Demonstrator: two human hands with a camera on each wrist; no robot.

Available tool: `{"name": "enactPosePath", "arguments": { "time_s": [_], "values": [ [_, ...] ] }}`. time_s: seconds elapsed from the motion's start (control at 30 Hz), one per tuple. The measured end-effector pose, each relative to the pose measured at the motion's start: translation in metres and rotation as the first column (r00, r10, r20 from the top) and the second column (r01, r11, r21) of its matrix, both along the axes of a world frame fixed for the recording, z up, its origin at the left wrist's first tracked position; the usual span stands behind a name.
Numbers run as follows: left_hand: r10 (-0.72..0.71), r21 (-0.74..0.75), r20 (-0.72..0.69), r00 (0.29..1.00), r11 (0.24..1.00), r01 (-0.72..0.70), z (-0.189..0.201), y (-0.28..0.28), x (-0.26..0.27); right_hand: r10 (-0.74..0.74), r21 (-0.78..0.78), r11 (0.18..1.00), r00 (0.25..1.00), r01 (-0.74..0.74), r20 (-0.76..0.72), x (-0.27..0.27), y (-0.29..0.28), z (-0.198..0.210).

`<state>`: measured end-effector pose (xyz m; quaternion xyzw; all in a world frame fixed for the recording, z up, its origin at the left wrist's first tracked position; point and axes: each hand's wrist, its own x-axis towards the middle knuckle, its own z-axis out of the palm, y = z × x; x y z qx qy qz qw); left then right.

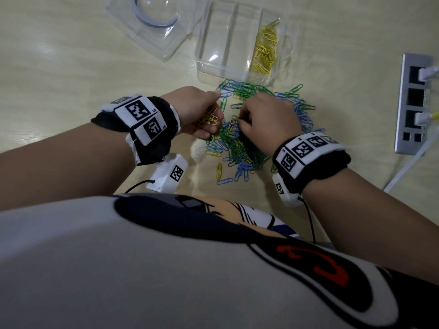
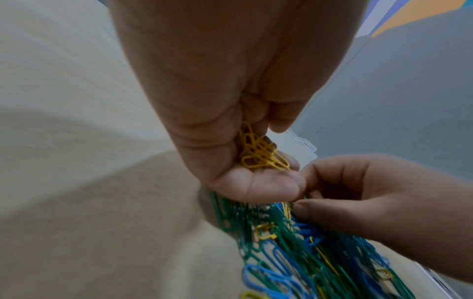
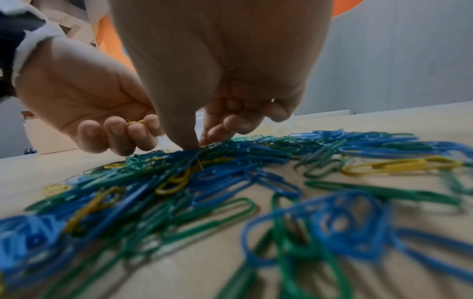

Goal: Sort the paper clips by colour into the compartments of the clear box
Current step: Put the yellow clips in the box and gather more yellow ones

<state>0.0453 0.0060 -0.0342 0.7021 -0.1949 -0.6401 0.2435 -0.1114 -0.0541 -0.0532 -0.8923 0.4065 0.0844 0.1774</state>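
Pale wood-grain tabletop [image 1: 71,67] filled the scene, with a person seated at its near edge. On it lay a loose pile of paper clips [image 1: 240,148] in green, blue and yellow, spread between and beyond both hands. Just past the pile stood the clear box [image 1: 213,43] with 3 compartments in a row; its right compartment held a heap of yellow clips [image 1: 264,48], while the other 2 looked bare. Beside the box, to its left and touching its corner, lay a clear lid [image 1: 147,32]. The left hand [image 1: 197,112] hovered at the pile's left edge with its fingers curled round a small bunch of yellow clips [image 1: 209,118], seen also in the left wrist view [image 2: 261,153]. The right hand [image 1: 266,117] was lowered onto the middle of the pile, thumb and forefinger pinched together at a yellow clip [image 2: 286,208] among the green and blue ones. A silver power strip [image 1: 414,103] sat well apart at the right, with white plugs [image 1: 427,73] in it.
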Motion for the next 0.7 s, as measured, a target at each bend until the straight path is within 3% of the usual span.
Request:
{"name": "enactPosePath", "arguments": {
  "time_s": [0.2,0.4,0.5,0.7],
  "values": [
    [0.001,-0.002,0.007,1.000,1.000,-0.001,0.000,-0.001,-0.001,0.002,0.052,0.999,1.000,-0.003,0.014,-0.001,-0.001,0.006],
    [0.013,-0.004,0.003,1.000,1.000,-0.013,-0.001,-0.002,-0.003,-0.139,0.122,0.985,0.980,0.122,0.140,-0.011,-0.003,0.018],
    [0.007,-0.001,0.005,1.000,1.000,-0.007,-0.001,-0.003,-0.003,-0.075,0.034,0.997,0.997,0.074,0.030,-0.012,-0.006,0.017],
    [-0.008,0.003,0.007,1.000,1.000,0.008,-0.002,-0.003,-0.004,0.085,-0.046,0.995,0.996,-0.086,-0.033,0.004,0.001,0.004]
  ]
}}
